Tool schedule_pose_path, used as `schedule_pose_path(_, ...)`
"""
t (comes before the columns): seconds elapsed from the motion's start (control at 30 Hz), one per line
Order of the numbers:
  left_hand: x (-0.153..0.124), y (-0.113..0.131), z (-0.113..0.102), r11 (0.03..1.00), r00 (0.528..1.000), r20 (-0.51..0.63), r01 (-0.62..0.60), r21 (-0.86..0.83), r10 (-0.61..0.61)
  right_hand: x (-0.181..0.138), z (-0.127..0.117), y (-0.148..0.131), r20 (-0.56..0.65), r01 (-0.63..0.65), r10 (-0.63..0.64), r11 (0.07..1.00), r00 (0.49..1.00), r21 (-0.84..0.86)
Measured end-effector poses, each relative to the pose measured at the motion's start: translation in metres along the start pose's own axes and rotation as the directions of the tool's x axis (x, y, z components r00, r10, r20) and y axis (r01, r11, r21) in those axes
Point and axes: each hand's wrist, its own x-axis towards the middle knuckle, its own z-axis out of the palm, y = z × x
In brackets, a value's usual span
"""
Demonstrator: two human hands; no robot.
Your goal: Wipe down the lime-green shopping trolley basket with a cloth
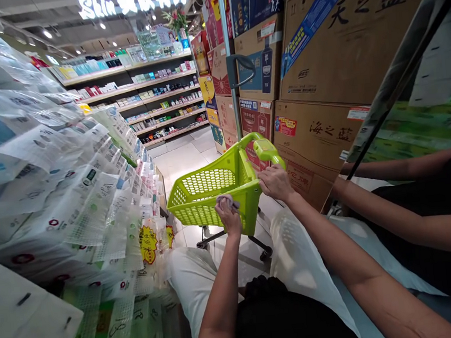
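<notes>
A lime-green shopping cart (207, 184) with a perforated plastic basket stands in front of me on dark casters. My left hand (228, 217) is closed around a crumpled greyish-purple cloth (228, 200) and holds it against the basket's near side wall, close to the rim. At the handle end, my right hand (275, 183) is closed on the cart's green handle (268, 153), near its lower right end. Its fingertips are partly hidden behind the hand. Inside the basket I see no goods, though part of its floor is hidden.
Plastic-wrapped packs (79, 188) with yellow price tags (148, 244) are piled on my left. Stacked cardboard cartons (319, 69) rise on the right, beside a metal post with a dark handle (241, 69) and a reflective panel. Shelves of small boxes (163, 98) stand beyond the tiled floor (184, 154).
</notes>
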Motion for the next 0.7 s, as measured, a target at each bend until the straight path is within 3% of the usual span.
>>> schedule_pose_path(0.1, -0.005, 0.006, 0.005, 0.999, 0.999, -0.022, 0.032, 0.008, -0.032, -0.002, 0.005, -0.003, -0.040, -0.087, 0.086, 0.996, 0.995, -0.014)
schedule_pose_path(0.2, -0.014, 0.020, 0.015, 0.987, 0.985, 0.069, -0.157, -0.040, 0.159, -0.004, 0.010, -0.013, -0.098, -0.202, 0.200, 0.979, 0.975, -0.015)
schedule_pose_path(0.27, -0.016, 0.023, 0.016, 0.975, 0.969, 0.109, -0.215, -0.058, 0.220, -0.006, 0.012, -0.019, -0.102, -0.234, 0.233, 0.972, 0.967, 0.003)
schedule_pose_path(0.33, -0.013, 0.019, 0.011, 0.990, 0.985, 0.107, -0.136, -0.023, 0.137, -0.006, 0.012, -0.022, -0.085, -0.234, 0.234, 0.972, 0.968, 0.011)
schedule_pose_path(0.43, -0.009, 0.014, 0.005, 0.992, 0.995, 0.014, 0.102, 0.068, -0.103, -0.006, 0.012, -0.024, -0.067, -0.235, 0.234, 0.972, 0.970, 0.006)
schedule_pose_path(0.5, -0.012, 0.019, 0.009, 0.984, 0.987, -0.013, 0.161, 0.077, -0.160, -0.005, 0.013, -0.025, -0.065, -0.245, 0.246, 0.969, 0.967, 0.009)
schedule_pose_path(0.63, -0.024, 0.040, 0.027, 0.998, 0.994, 0.095, -0.056, 0.004, 0.055, -0.005, 0.014, -0.026, -0.073, -0.259, 0.259, 0.966, 0.963, 0.018)
schedule_pose_path(0.7, -0.022, 0.037, 0.024, 0.993, 0.986, 0.122, -0.115, -0.010, 0.116, -0.005, 0.013, -0.026, -0.078, -0.249, 0.250, 0.968, 0.965, 0.016)
